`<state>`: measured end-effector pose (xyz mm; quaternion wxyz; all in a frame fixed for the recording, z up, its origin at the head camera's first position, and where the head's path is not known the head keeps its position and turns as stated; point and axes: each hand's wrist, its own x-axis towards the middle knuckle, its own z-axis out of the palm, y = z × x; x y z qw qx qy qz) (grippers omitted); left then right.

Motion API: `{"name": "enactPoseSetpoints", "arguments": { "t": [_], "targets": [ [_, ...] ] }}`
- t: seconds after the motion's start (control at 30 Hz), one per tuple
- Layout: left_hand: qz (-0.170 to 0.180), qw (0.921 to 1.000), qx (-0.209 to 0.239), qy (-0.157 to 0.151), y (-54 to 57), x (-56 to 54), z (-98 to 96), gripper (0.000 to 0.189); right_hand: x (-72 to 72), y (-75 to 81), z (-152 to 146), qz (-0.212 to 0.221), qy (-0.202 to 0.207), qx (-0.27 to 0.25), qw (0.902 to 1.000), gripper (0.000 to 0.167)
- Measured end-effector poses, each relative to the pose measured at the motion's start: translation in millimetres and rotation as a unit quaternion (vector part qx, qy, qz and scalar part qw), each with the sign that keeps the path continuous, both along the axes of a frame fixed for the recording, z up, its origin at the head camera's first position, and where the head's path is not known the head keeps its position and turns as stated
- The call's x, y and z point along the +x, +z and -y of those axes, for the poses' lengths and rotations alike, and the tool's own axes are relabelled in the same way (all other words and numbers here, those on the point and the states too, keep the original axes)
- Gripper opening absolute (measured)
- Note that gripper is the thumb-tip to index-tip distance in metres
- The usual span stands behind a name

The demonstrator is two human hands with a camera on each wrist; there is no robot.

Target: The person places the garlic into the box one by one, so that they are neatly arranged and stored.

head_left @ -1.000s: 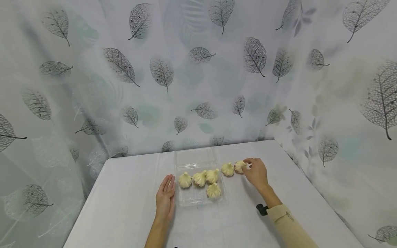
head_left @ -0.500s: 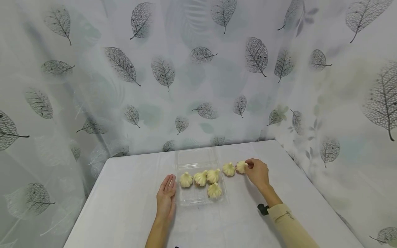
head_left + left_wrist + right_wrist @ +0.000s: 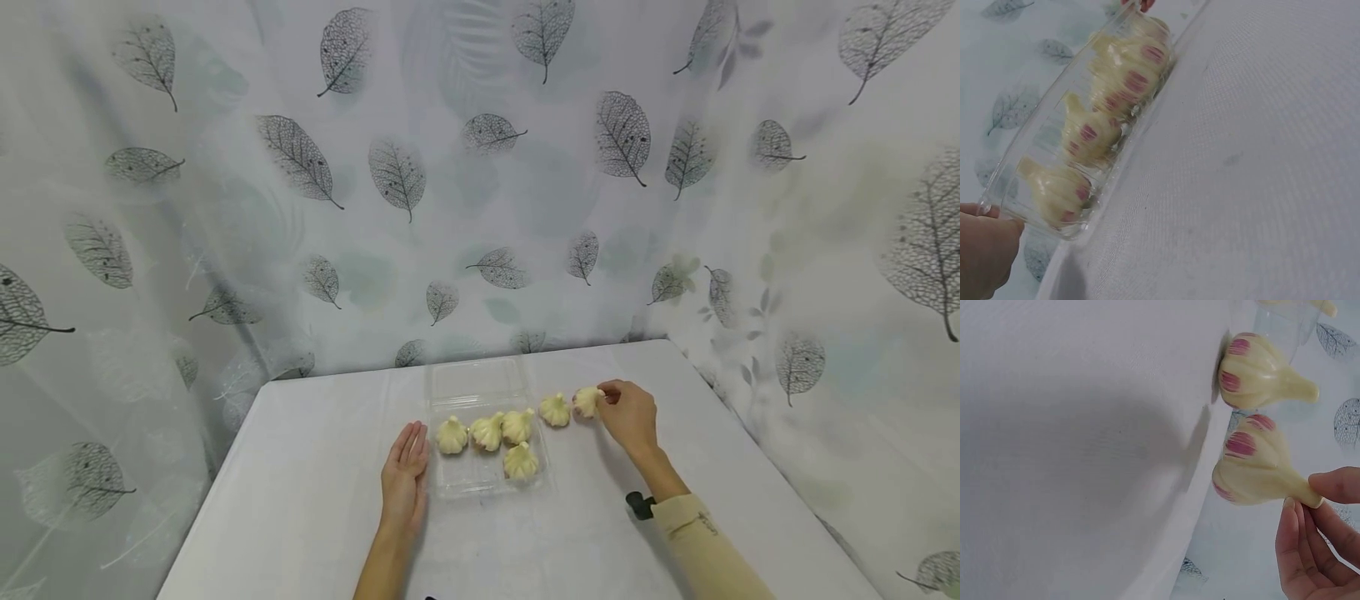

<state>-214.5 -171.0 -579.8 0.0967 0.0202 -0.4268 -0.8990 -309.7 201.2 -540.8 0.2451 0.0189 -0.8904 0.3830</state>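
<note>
My right hand [image 3: 630,417] pinches a garlic bulb [image 3: 1254,465] by its stem, fingertips on one side and thumb on the other. In the right wrist view this bulb hangs tilted, a little off the white table. Beside it, a second garlic bulb [image 3: 555,410] sits on the table, right of the clear plastic box [image 3: 468,483]. Several garlic bulbs [image 3: 487,432] stand inside that box. My left hand [image 3: 403,483] lies along the box's left side with straight fingers; in the left wrist view its fingertips [image 3: 1013,224] are at the box's end.
The box's clear lid [image 3: 478,380] is folded back toward the rear of the white table [image 3: 315,475]. A curtain with leaf prints [image 3: 480,208] hangs behind and at both sides. A dark wrist device [image 3: 640,505] sits on the right wrist.
My right hand has taken the farther garlic bulb by its stem, tilted it and raised it slightly, shifting a little right. The left hand stays at the box.
</note>
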Motion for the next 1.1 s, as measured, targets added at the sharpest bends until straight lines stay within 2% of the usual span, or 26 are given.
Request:
{"name": "enactPoseSetpoints", "arguments": {
  "t": [0.47,0.7,1.1],
  "targets": [
    [0.004,0.9999,0.01,0.002,-2.0,-2.3,0.0,0.065,5.2,11.3,2.8,-0.042,0.0,0.0,0.9991,0.015],
    [0.003,1.0,0.007,0.002,-0.2,-2.8,0.1,0.064,8.0,15.6,4.6,-0.047,0.006,-0.001,0.9989,0.015],
    [0.006,1.0,0.0,-0.001,1.5,-1.2,0.0,0.065,23.0,30.5,11.5,-0.085,0.023,-0.004,0.9961,0.014]
  ]
}}
